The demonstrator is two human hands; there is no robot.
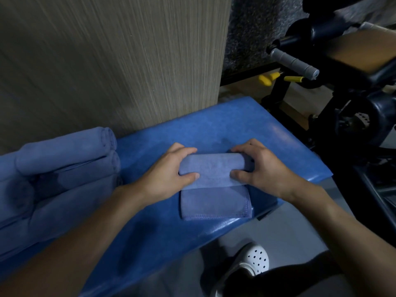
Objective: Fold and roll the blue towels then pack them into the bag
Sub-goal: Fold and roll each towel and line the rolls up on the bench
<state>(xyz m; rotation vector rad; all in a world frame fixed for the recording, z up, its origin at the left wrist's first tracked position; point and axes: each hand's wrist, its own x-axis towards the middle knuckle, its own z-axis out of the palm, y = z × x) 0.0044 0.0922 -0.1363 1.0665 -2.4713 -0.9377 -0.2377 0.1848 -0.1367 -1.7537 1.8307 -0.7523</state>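
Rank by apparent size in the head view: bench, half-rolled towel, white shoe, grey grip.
1. bench
2. towel
3. shoe, partly hidden by the leg, so its full extent is unsure
4. grip, farther from the camera, so it may look smaller than it is

Both bare forearms reach forward from the lower corners and converge on the rolled part of the blue towel (212,166). The left hand (169,170) clasps the roll's left end, with its fingers curled over the far side and its thumb pressed on the near face. The right hand (262,168) mirrors it at the right end, fingers hooked over the top and thumb flat on the cloth. Both wrists are nearly straight, palms turned down and inward, with the roll between the hands.
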